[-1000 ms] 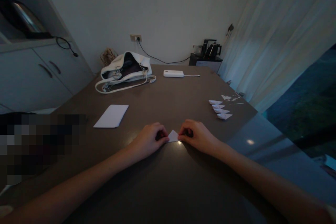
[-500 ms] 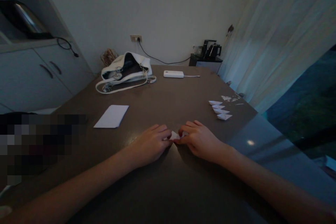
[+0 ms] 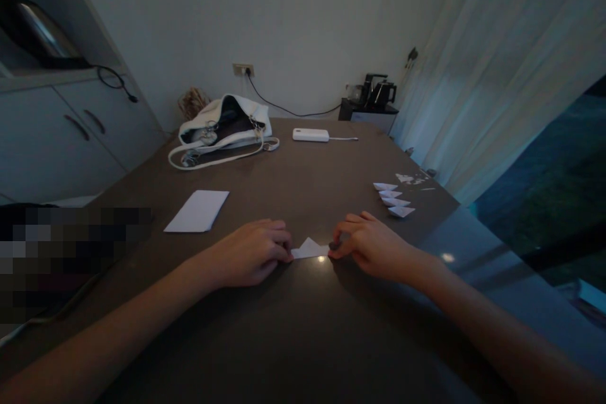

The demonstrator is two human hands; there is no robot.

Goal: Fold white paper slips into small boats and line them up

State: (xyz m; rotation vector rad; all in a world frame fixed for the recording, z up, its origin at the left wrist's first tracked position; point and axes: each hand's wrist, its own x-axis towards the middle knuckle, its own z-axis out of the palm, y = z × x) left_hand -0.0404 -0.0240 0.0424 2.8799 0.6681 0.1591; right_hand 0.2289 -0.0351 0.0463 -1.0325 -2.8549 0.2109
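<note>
my left hand [image 3: 258, 252] and right hand [image 3: 369, 247] are pinching opposite ends of the folded paper [image 3: 309, 249], low at the table [image 3: 303, 328]; beyond, a white bag [image 3: 252, 108] is gaping, its inside too dark to read.

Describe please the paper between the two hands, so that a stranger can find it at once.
Find the brown table, then the left hand and right hand facing each other over it. Between them is a small white folded paper with a peak in its middle. Unlike the paper stack to the left and the row of folded pieces to the right, it is held at both ends.
</note>
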